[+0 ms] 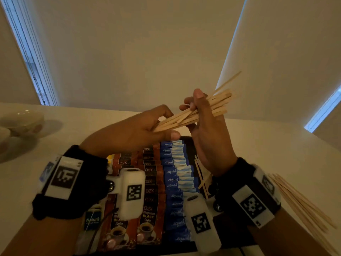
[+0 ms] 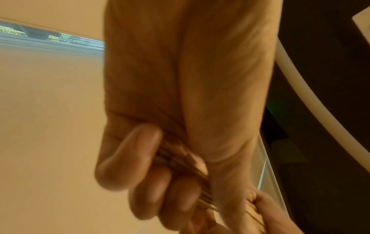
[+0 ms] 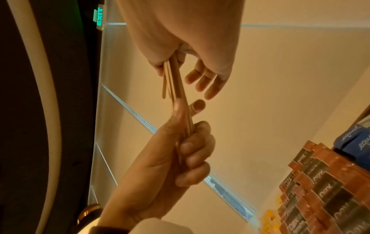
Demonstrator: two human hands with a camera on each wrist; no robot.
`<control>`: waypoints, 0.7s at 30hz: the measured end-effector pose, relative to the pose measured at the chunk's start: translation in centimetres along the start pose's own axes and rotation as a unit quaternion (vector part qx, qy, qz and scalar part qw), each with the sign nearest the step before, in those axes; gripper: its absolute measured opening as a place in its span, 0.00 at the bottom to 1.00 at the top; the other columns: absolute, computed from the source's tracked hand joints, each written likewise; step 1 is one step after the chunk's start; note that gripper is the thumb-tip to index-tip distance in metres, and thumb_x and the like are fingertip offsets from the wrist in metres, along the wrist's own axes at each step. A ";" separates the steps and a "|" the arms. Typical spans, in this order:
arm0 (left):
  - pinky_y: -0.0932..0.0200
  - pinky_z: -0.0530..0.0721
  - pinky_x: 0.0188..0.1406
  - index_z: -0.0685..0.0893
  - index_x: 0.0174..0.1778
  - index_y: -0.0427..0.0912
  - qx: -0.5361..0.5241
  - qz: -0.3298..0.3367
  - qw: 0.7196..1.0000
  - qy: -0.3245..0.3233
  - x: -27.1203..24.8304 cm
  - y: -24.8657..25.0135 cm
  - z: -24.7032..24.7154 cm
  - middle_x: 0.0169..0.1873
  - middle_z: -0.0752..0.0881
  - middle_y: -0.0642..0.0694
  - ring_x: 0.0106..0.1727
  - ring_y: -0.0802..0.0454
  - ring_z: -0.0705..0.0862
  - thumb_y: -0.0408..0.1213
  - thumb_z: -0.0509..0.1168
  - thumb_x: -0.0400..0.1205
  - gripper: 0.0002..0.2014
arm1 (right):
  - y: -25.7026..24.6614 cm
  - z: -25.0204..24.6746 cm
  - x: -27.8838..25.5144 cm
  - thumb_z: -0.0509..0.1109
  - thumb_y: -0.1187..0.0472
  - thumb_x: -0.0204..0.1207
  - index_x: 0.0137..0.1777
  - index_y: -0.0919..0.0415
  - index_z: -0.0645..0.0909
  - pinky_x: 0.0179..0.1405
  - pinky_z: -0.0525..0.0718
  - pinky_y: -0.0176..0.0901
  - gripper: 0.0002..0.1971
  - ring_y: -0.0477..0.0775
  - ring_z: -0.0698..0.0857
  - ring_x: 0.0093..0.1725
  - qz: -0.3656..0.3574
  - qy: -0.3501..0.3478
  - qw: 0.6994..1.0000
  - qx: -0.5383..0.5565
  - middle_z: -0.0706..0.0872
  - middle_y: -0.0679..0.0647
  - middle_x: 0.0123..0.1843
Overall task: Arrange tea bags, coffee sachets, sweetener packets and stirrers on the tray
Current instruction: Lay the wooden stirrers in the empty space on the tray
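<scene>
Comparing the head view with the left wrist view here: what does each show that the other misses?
Head only: the tray with coffee sachets and blue sweetener packets in rows, loose stirrers on the table, and cups far left.
Left wrist only: the left hand's curled fingers seen from the palm side, blurred.
Both: the left hand and right hand gripping one bundle of stirrers.
</scene>
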State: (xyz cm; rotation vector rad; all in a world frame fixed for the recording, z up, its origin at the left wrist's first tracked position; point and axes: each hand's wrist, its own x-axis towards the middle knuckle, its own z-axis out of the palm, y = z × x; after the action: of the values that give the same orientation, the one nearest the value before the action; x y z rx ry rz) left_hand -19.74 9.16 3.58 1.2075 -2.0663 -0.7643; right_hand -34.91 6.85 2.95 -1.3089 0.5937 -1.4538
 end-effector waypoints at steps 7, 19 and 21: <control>0.73 0.71 0.22 0.78 0.35 0.65 -0.056 0.031 0.998 0.027 0.2 0.7 0.7 0.19 0.76 0.60 0.21 0.65 0.73 0.58 0.47 0.77 0.15 | 0.4 0.4 0.2 0.59 0.56 0.82 0.37 0.60 0.72 0.38 0.78 0.38 0.13 0.45 0.79 0.41 -0.025 -0.026 0.999 -0.029 0.79 0.50 0.38; 0.70 0.76 0.31 0.76 0.58 0.57 0.026 0.005 0.999 -0.030 -0.1 -0.7 -0.4 0.32 0.81 0.66 0.32 0.66 0.78 0.56 0.52 0.82 0.14 | -0.5 -2.2 1.0 0.66 0.55 0.74 0.37 0.60 0.78 0.53 0.84 0.48 0.09 0.51 0.87 0.42 0.090 -0.043 0.982 0.163 0.84 0.52 0.34; 0.66 0.80 0.38 0.74 0.64 0.57 0.074 -0.020 0.997 -0.030 -0.4 -1.4 -0.8 0.42 0.83 0.62 0.40 0.64 0.81 0.55 0.53 0.84 0.15 | -0.8 -3.2 1.5 0.64 0.55 0.78 0.36 0.58 0.78 0.58 0.82 0.52 0.11 0.50 0.88 0.42 0.098 0.010 0.976 0.194 0.83 0.51 0.34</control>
State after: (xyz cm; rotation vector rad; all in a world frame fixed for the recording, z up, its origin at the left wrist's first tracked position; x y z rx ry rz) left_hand -18.21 8.78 3.02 1.3235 -2.1857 -0.6837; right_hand -37.93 4.89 3.34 -0.9050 0.4119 -1.3383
